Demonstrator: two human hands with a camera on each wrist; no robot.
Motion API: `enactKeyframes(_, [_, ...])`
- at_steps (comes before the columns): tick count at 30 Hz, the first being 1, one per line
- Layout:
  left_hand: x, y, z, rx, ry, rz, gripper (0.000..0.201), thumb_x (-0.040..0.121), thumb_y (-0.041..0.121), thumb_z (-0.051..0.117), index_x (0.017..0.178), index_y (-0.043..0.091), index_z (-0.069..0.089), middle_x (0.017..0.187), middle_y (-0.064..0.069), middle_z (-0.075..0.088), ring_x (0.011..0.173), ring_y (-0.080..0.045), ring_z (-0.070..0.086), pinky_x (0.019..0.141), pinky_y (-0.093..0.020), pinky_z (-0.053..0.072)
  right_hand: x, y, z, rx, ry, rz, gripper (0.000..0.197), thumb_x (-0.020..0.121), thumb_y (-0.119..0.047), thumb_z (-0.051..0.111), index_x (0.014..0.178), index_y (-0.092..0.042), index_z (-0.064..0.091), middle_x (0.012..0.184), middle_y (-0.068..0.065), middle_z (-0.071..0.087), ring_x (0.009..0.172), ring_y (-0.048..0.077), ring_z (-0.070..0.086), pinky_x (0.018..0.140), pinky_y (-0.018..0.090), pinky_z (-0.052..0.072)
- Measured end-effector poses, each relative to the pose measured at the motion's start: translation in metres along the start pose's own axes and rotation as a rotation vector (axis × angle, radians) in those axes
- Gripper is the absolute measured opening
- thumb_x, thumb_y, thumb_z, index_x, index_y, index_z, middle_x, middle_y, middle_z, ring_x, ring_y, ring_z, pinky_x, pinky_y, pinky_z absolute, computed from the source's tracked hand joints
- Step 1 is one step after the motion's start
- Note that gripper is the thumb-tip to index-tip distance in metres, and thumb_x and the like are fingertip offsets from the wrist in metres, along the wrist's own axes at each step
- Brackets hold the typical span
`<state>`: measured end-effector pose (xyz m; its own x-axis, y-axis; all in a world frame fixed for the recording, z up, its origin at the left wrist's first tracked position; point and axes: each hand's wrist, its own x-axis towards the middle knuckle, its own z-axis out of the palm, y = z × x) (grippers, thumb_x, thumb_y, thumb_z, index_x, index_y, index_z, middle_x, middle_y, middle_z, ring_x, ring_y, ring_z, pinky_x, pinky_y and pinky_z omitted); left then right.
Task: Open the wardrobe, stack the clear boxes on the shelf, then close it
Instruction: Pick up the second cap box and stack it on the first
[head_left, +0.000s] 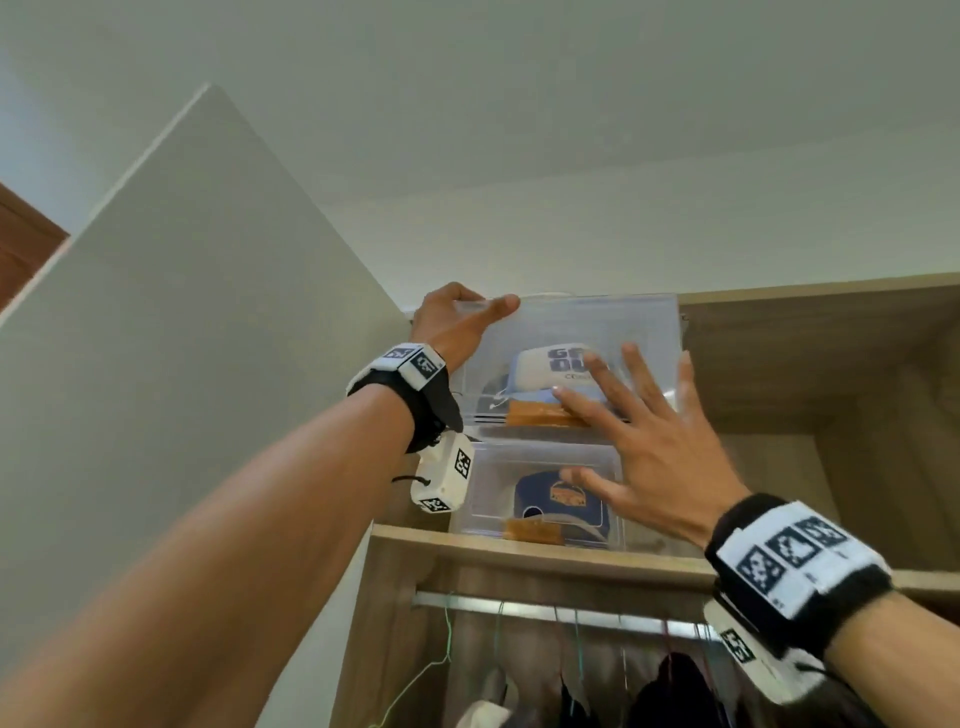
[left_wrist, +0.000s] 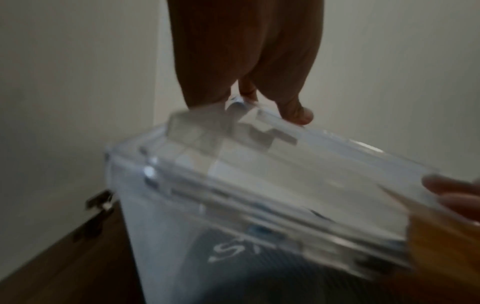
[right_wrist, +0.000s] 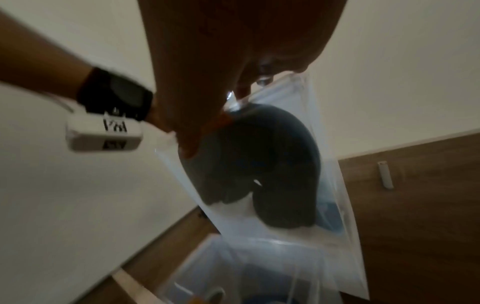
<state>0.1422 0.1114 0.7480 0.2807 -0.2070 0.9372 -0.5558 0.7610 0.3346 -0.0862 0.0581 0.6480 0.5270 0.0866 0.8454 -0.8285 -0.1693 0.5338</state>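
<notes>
Clear boxes stood two high on the wardrobe's top shelf (head_left: 519, 545), the upper box (head_left: 571, 332) resting on the lower box (head_left: 535, 467), both directly ahead of the hands. Left hand (head_left: 457, 325) gripped the upper box's top left corner, thumb along the front edge and fingers curled over the top. Right hand (head_left: 644, 447) was open, fingers spread and straight, flat against the fronts of both boxes.

Risks, as judged:
- Upper box sat close under the wardrobe's top panel (head_left: 821, 293); a push slightly upward could jam its lid there.
- Pressure from the right hand landed low and right while the left held high and left. Uneven force could twist the upper box off the lower one's lid, or slide the lower box back alone.
- Smooth plastic on plastic looked slippery; letting go before the stack sat square could let the upper box tip out toward the person.
- Open door (head_left: 182, 312) stood just left of the left hand and could be knocked by that arm on the way out.

Appearance: rigid see-through plastic, rectangular, with brown tabs at the front lower edges. Upper box held a white and blue cap (head_left: 550, 369) with dark lettering; lower box held a blue cap (head_left: 561, 499) with an orange patch. Wrist views were blurred but agreed.
</notes>
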Motion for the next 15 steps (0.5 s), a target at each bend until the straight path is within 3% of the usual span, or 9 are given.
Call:
enactKeyframes(2, [0.008,-0.013,0.008,0.300,-0.014,0.111,0.072,0.077,0.068,0.063,0.132,0.023,0.049,0.140,-0.010,0.047,0.120,-0.027,0.051,0.095,-0.036,0.044,0.006,0.005,0.023,-0.072,-0.087,0.026,0.065,0.093,-0.068,0.018,0.153,-0.046,0.009,0.164,0.006,0.007,0.149,0.040,0.000,0.109,0.071,-0.004])
enactKeyframes(3, [0.006,-0.023,0.012,0.426,-0.010,0.211,0.080,0.078,0.073,0.056,0.142,0.029,0.038,0.153,-0.013,0.029,0.136,-0.031,0.037,0.107,-0.045,0.037,0.012,0.007,0.030,-0.095,-0.096,0.058,0.061,0.095,-0.065,0.015,0.152,-0.048,0.009,0.164,0.005,0.009,0.149,0.041,0.003,0.109,0.072,-0.006])
enactKeyframes(5, [-0.005,-0.051,0.020,0.603,-0.040,0.461,0.082,0.080,0.076,0.046,0.149,0.038,0.025,0.162,-0.008,0.001,0.148,-0.032,0.005,0.116,-0.057,0.016,0.024,0.015,0.042,-0.118,-0.098,0.109,0.055,0.097,-0.062,0.014,0.150,-0.053,-0.001,0.164,0.001,0.000,0.149,0.038,-0.003,0.107,0.075,-0.004])
enactKeyframes(7, [-0.015,-0.088,0.026,0.716,-0.162,0.620,0.075,0.086,0.071,0.042,0.151,0.042,0.019,0.162,-0.002,-0.013,0.149,-0.030,-0.010,0.115,-0.063,0.014,0.036,0.023,0.055,-0.092,-0.138,0.150,0.054,0.101,-0.057,0.018,0.147,-0.056,-0.011,0.163,-0.003,-0.012,0.149,0.032,-0.014,0.109,0.073,0.001])
enactKeyframes(9, [-0.017,-0.123,0.033,0.758,-0.257,0.651,0.066,0.095,0.054,0.044,0.152,0.042,0.015,0.162,-0.003,-0.016,0.148,-0.032,-0.011,0.108,-0.061,0.033,0.045,0.028,0.065,-0.035,-0.183,0.175,0.055,0.102,-0.054,0.022,0.147,-0.057,-0.009,0.164,-0.005,-0.011,0.150,0.027,-0.015,0.114,0.068,0.003])
enactKeyframes(11, [-0.011,-0.144,0.041,0.726,-0.269,0.644,0.065,0.100,0.027,0.051,0.153,0.040,0.016,0.162,-0.009,-0.011,0.149,-0.034,-0.002,0.102,-0.050,0.046,0.052,0.035,0.078,0.039,-0.242,0.182,0.053,0.102,-0.054,0.022,0.148,-0.058,-0.003,0.164,-0.007,-0.008,0.150,0.022,-0.015,0.116,0.065,0.001])
enactKeyframes(13, [-0.002,-0.155,0.050,0.727,-0.284,0.624,0.073,0.096,0.004,0.053,0.153,0.036,0.021,0.162,-0.014,-0.006,0.148,-0.035,0.006,0.105,-0.045,0.043,0.057,0.039,0.092,0.094,-0.313,0.182,0.052,0.102,-0.052,0.023,0.148,-0.058,-0.001,0.164,-0.007,-0.010,0.149,0.021,-0.018,0.116,0.064,-0.003])
enactKeyframes(15, [0.006,-0.164,0.057,0.722,-0.333,0.582,0.079,0.092,-0.008,0.049,0.153,0.034,0.021,0.162,-0.016,-0.004,0.148,-0.034,0.002,0.110,-0.045,0.038,0.061,0.042,0.107,0.114,-0.375,0.178,0.052,0.103,-0.048,0.023,0.148,-0.057,-0.001,0.164,-0.007,-0.014,0.149,0.022,-0.020,0.115,0.066,-0.005])
